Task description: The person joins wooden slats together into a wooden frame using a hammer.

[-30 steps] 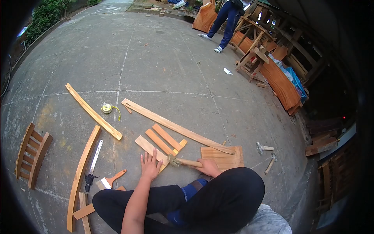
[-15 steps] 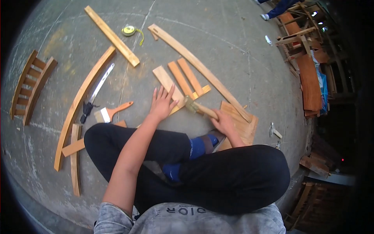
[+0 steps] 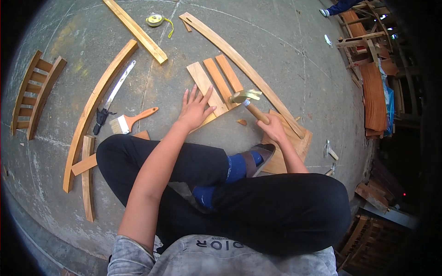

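My left hand lies with fingers spread on a wide pale slat. To its right are two narrower slats, a middle one and a right one. The slats' near ends meet a wooden rail, partly hidden by my hand. My right hand is wrapped round the handle of a claw hammer. The hammer's head is over the near ends of the narrower slats; whether it touches them I cannot tell.
A long curved piece lies beyond, a board by my right foot. Leftward are a brush, a saw, a curved beam and a slatted frame. A tape measure lies farther off. A person's leg shows top right.
My right hand and the hammer have moved up and right, and the hammer head has turned. My left hand stays on the wide slat. The whole view has shifted slightly.
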`<state>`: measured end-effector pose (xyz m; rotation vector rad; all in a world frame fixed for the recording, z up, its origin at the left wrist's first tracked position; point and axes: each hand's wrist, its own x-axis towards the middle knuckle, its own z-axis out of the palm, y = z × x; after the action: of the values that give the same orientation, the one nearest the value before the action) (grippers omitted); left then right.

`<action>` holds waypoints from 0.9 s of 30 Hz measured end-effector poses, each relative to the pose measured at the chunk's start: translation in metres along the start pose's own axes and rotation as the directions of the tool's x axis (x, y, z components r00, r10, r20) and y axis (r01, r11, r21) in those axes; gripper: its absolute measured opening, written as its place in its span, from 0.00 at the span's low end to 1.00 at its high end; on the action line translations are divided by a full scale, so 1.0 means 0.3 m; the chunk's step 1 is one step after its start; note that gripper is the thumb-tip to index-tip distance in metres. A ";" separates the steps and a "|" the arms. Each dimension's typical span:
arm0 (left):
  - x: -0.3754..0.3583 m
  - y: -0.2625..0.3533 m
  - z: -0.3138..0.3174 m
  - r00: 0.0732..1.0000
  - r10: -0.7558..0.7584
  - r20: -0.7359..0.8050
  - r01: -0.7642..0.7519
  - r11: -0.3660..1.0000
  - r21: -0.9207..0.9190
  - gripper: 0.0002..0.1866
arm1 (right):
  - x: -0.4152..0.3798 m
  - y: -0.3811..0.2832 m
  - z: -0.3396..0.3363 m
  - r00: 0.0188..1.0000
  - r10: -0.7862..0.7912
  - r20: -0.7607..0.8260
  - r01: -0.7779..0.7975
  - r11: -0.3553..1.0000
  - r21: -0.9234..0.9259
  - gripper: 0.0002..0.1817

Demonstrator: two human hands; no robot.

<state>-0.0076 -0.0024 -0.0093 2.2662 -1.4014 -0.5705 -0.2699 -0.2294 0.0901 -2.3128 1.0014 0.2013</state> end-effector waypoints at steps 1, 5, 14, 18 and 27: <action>0.006 0.000 -0.002 1.000 0.002 0.000 -0.002 1.000 0.004 0.43 | -0.002 0.000 -0.007 1.000 -0.006 0.004 0.006 1.000 0.008 0.24; 0.009 -0.001 -0.011 1.000 0.005 0.019 -0.005 1.000 -0.005 0.43 | -0.014 -0.011 -0.002 1.000 -0.014 0.027 0.015 0.999 -0.028 0.23; 0.009 -0.011 -0.008 0.999 0.032 0.013 -0.031 0.998 -0.049 0.44 | -0.021 0.032 0.044 0.999 -0.018 0.051 0.021 0.997 -0.069 0.22; 0.002 -0.013 -0.013 0.999 0.027 0.025 -0.026 0.998 -0.054 0.44 | -0.026 0.002 0.025 0.999 -0.005 0.043 0.009 0.995 -0.095 0.21; 0.006 -0.001 -0.019 0.999 0.033 0.023 -0.032 0.997 -0.068 0.46 | -0.046 -0.038 -0.003 1.000 0.017 0.020 -0.015 0.994 -0.110 0.23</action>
<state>-0.0033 -0.0031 -0.0049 2.1865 -1.4063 -0.6279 -0.2717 -0.2155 0.1011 -2.3972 1.0222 0.2931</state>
